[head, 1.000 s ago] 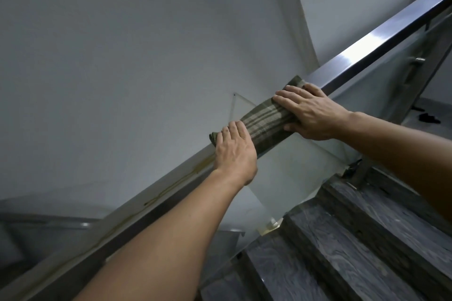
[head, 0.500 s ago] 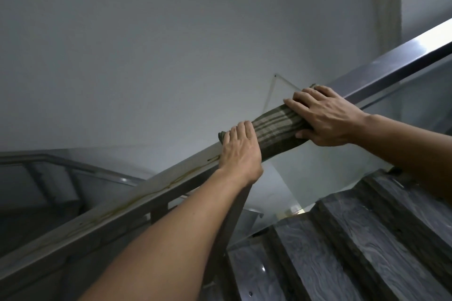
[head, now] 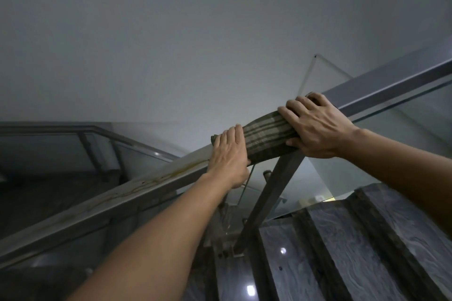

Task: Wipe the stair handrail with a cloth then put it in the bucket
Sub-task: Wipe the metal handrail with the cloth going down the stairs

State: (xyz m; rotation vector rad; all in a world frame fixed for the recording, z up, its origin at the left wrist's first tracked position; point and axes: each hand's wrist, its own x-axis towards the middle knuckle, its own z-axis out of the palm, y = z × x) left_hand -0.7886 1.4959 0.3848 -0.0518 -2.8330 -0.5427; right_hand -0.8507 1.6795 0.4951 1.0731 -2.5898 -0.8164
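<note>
A square metal handrail [head: 381,85] slopes from the lower left up to the upper right. A dark green striped cloth [head: 266,137] is wrapped over the rail. My left hand [head: 230,156] presses on the cloth's lower end, fingers together and curled over the rail. My right hand [head: 315,127] grips the cloth's upper end, thumb under the rail. Below my left hand the rail top shows yellowish streaks [head: 151,181]. No bucket is in view.
A slanted metal post [head: 269,200] supports the rail under the cloth. Glass panels [head: 403,139] hang below the rail. Dark marbled stair steps [head: 342,252] fill the lower right. A second railing [head: 97,129] borders a landing at the left. A grey wall rises behind.
Both hands and the cloth have slid down along the rail, and a support post now lies right beneath them. The view has turned left, showing more of the lower landing.
</note>
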